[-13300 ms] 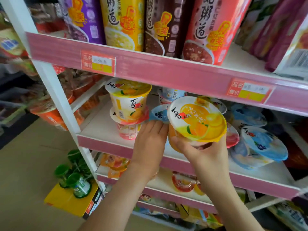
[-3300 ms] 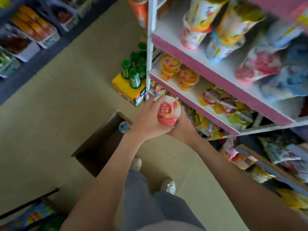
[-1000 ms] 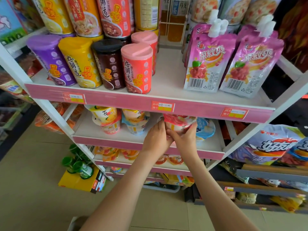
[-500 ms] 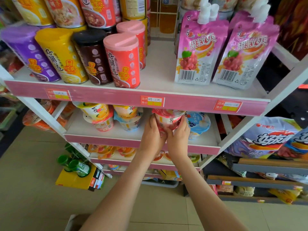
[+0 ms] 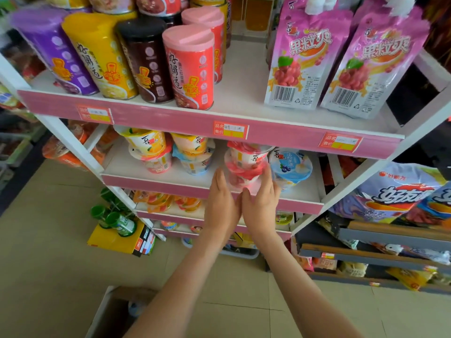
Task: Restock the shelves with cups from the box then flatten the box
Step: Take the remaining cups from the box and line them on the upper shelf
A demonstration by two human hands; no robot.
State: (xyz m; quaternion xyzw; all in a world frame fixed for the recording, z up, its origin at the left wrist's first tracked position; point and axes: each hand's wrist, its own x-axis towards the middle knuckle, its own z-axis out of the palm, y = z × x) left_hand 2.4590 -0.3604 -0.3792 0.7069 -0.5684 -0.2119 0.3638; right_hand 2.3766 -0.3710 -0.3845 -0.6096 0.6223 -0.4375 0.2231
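Observation:
Two red-lidded cups (image 5: 245, 164) stand stacked on the middle shelf (image 5: 156, 182), between a yellow-and-blue stack (image 5: 192, 154) and a tilted blue cup (image 5: 289, 167). My left hand (image 5: 220, 201) is just left of the lower red cup with its fingers straight and holds nothing. My right hand (image 5: 261, 203) is in front of and to the right of that cup, fingers spread, its fingertips at the cup's side. The cardboard box (image 5: 105, 313) lies open on the floor at the bottom left, with a pale cup (image 5: 135, 307) showing inside.
Tall porridge cans (image 5: 188, 67) and pink pouches (image 5: 305, 59) fill the shelf above, whose pink front edge (image 5: 170, 123) overhangs the cups. Another cup stack (image 5: 151, 152) stands at the left. Green bottles on a yellow pack (image 5: 117, 230) sit on the floor by the shelf leg.
The red cup both hands held up at the shelf now rests on the red stack. Both hands have dropped lower and opened, sliding off the cup.

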